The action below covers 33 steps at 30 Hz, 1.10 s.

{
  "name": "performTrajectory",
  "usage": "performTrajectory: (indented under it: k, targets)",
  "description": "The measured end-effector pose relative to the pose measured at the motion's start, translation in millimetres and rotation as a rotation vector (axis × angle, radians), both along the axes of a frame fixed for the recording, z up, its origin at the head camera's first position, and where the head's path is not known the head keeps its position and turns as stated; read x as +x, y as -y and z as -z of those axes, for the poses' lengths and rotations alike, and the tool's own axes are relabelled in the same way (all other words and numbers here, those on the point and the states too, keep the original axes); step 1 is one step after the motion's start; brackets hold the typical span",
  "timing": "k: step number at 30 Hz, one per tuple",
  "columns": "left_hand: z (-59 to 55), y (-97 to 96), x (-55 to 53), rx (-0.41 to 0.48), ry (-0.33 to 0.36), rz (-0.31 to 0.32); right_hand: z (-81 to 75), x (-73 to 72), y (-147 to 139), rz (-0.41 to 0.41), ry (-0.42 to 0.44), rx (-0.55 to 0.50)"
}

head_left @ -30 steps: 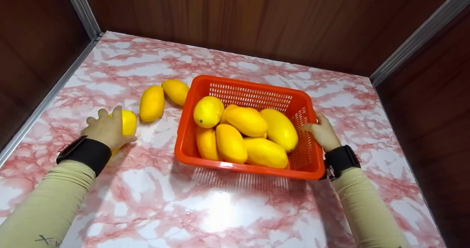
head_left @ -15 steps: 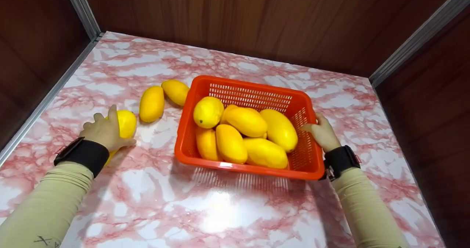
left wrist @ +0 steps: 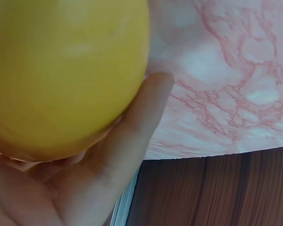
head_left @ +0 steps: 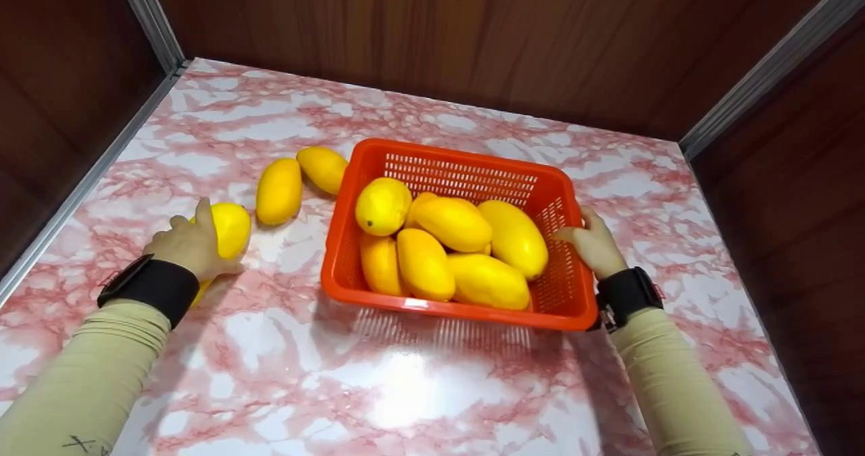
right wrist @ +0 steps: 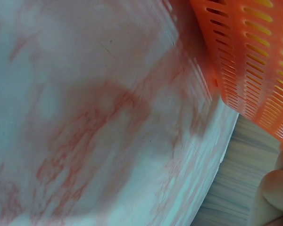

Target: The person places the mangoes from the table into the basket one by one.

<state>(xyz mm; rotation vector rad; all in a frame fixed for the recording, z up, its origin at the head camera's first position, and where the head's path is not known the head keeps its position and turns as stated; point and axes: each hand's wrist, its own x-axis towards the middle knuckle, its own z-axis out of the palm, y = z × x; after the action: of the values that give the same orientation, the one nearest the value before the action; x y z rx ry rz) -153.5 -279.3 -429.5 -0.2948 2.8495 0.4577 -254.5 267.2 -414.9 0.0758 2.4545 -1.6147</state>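
Observation:
At the left of the head view, my left hand curls over a yellow mango, hiding much of it. The left wrist view has that mango filling the upper left, with a finger along its side. My right hand grips the right rim of a red perforated basket, thumb over the inside. In the right wrist view only part of this hand shows, beside the basket wall. Several mangoes lie piled in the basket.
Two more mangoes lie on the table left of the basket: one upright in view, another close by the basket's left rim. Dark wood-grain panels wall in the pink-and-white marbled table at the back and both sides.
My left hand has shifted slightly left, so more of the mango under it shows. My right hand, the basket and the other mangoes have stayed in place.

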Motion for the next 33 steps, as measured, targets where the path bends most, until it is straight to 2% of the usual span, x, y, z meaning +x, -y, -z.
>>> performTrajectory:
  k: [7, 12, 16, 25, 33]
  targets:
    - [-0.2, -0.3, 0.9, 0.003, -0.018, -0.021, -9.3, 5.5, 5, -0.004, 0.014, -0.006]
    - [-2.7, -0.1, 3.1, 0.009, -0.102, -0.042, -12.5, 7.9, 6, -0.005, 0.020, -0.006]
    - [-5.9, -1.8, 0.7, 0.013, -0.152, -0.073, -14.7, 9.4, 8, -0.007, 0.021, -0.005]
    - [-13.5, -3.8, -4.5, -0.029, -0.185, -0.075, 0.0, 0.0, -1, -0.008, -0.004, 0.006]
    - [-23.5, -6.8, -8.0, -0.044, -0.258, -0.079, 3.8, -0.7, -1, -0.003, -0.010, 0.018]
